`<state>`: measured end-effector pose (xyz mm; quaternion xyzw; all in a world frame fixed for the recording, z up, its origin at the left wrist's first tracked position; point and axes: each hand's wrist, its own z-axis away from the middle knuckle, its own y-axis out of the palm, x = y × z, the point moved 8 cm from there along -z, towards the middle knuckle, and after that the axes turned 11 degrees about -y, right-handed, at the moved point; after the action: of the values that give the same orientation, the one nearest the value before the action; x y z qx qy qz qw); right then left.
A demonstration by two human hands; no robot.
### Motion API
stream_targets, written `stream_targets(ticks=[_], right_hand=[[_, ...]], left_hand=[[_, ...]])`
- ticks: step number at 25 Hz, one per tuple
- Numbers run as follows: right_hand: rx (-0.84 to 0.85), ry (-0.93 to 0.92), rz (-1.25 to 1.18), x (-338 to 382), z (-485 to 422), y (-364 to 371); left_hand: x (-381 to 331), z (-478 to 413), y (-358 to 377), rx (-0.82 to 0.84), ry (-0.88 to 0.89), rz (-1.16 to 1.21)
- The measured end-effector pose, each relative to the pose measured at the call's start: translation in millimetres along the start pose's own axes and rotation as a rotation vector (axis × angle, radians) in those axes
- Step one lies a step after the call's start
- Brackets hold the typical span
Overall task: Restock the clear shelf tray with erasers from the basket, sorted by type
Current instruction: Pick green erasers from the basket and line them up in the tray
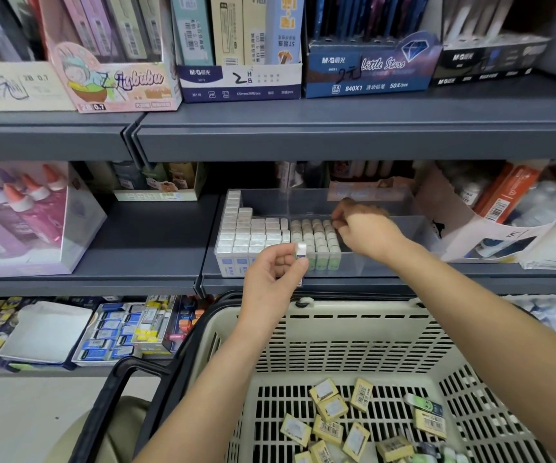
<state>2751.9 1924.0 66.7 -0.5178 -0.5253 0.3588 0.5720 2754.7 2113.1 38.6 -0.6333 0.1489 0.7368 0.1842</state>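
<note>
The left hand (269,279), raised above the beige slotted plastic basket (336,310) of loose yellow-wrapped erasers (333,409), pinches a white blue-sleeved eraser (301,252) before the clear plastic shelf tray (373,262). The right hand (366,233) curls its fingers against the tray's green-sleeved erasers (320,243); whether it grips one, I cannot tell.

This is a stationery shop. Tiered grey metal shelves (336,128) carry open display cartons (239,81) of pencils and leads, printed with barcodes and pack counts and marked by hand with prices. A boxed set of glue bottles (19,208) and a clear tray (380,262) of erasers in rows stand on the middle tier, and a slotted plastic shopping basket (353,329) sits in front.
</note>
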Motion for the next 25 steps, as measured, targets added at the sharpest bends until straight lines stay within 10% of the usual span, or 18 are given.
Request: stream_targets(ticks=[15, 25], right_hand=[[-0.066, -0.189, -0.59, 29.2, 84.7, -26.7], [-0.175, -0.072, -0.195, -6.4, 61.8, -42.1]], left_hand=[[-10.5, 14.9, 36.7, 0.164, 0.073, -0.183], [-18.6, 5.3, -46.2, -0.451, 0.143, -0.523]])
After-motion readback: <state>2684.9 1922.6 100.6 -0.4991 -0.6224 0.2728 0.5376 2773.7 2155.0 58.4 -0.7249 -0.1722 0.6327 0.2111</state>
